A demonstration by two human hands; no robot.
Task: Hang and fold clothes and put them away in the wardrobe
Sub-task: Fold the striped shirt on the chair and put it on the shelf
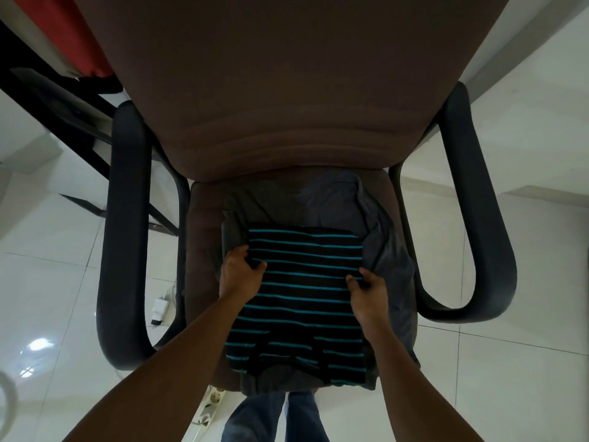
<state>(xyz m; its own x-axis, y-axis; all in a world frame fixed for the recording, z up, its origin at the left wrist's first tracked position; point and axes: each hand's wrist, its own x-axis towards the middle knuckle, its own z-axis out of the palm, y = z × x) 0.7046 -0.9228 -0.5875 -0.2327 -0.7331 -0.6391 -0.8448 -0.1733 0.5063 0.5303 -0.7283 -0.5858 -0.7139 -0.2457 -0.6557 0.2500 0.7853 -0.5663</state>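
Head view: left hand and right hand each pinch a side edge of the striped shirt. Soft and limp, it probably folds best held at both edges.

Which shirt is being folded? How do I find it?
Look at the big brown chair. On its seat, atop a plain grey garment, lies the shirt the left hand and right hand grip. Only it is black with thin teal stripes.

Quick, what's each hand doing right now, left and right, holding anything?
Left hand: grips the left edge of the striped shirt, fingers curled.
Right hand: pinches the shirt's right edge.
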